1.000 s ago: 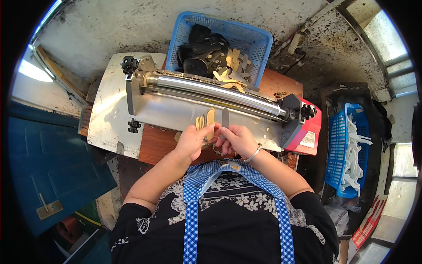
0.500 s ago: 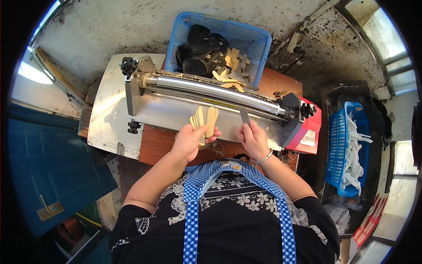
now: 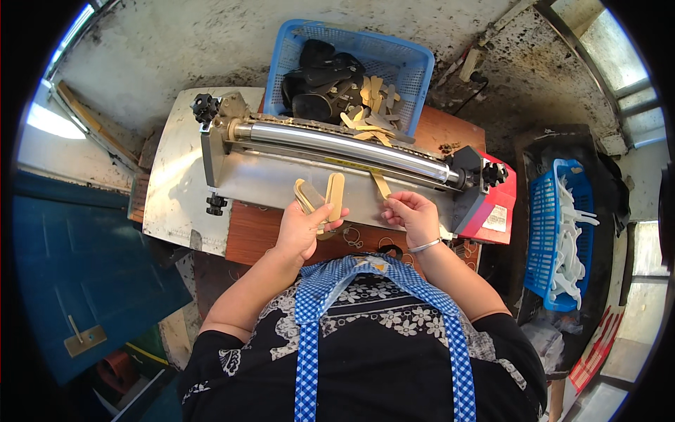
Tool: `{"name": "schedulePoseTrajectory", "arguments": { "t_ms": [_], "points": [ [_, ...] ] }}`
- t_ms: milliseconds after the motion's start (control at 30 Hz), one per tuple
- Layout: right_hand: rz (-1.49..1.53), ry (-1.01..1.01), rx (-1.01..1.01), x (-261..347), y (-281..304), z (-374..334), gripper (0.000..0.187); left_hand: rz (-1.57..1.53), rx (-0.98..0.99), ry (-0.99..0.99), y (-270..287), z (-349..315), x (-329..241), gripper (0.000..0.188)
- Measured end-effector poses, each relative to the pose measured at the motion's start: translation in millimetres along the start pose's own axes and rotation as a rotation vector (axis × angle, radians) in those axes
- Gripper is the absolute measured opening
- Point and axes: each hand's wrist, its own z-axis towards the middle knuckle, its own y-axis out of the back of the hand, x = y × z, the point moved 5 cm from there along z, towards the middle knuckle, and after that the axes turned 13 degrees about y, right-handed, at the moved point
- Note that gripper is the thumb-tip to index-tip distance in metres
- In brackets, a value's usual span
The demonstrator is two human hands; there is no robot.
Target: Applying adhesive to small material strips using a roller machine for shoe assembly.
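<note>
Just in front of the roller machine's (image 3: pixel 264 172) steel roller (image 3: pixel 344 145), the right hand (image 3: pixel 415 214) pinches one tan strip (image 3: pixel 382 186) by its near end, leaving the far end free toward the roller; whether they touch, I cannot tell. The left hand (image 3: pixel 302 228) clasps a bundle of round-ended strips (image 3: pixel 335 197) low down, apparently so their tops fan apart for easy picking. Behind the roller, a blue basket (image 3: pixel 280 53) holds loose strips (image 3: pixel 375 90) and black pieces (image 3: pixel 316 74), seemingly within reach.

The metal roller (image 3: pixel 344 150) looks glossy, the tan strips (image 3: pixel 335 195) matt.
</note>
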Motion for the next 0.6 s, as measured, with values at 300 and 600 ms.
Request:
{"name": "schedulePoseTrajectory", "arguments": {
  "t_ms": [300,600],
  "points": [
    [-0.099,-0.004,0.261,-10,-36,-1,0.018,0.057,-0.165,-0.032,2,3,9,0.014],
    [0.190,-0.259,0.110,-15,-27,23,0.016,0.021,-0.163,0.047,4,2,6,0.021]
  ]
}}
